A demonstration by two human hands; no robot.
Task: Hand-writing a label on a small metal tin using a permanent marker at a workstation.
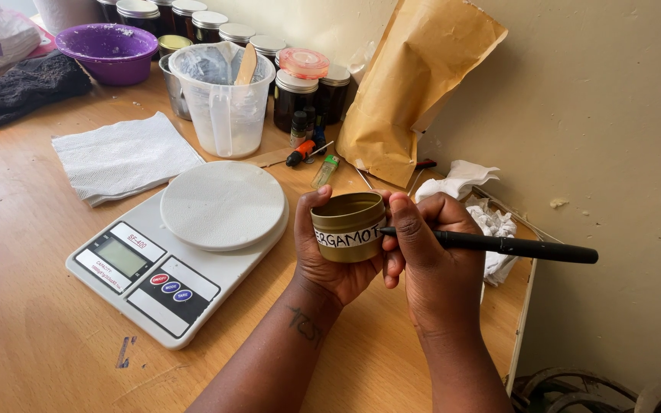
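My left hand (323, 256) cups a small round gold tin (348, 218) from below and behind, tilted so its side faces me. A white label strip with handwritten black letters runs around the tin's side. My right hand (434, 252) grips a black pen (514, 246), its tip touching the right end of the label. Both hands hover above the wooden table (32, 321), just right of a white kitchen scale (181, 252).
Behind the scale stand a clear plastic measuring jug (223, 99) with a wooden stick, dark lidded jars (296, 95), a purple bowl (109, 50), small bottles and a brown paper bag (415, 84). A paper napkin (120, 157) lies left. Crumpled tissue (483, 206) is by the wall.
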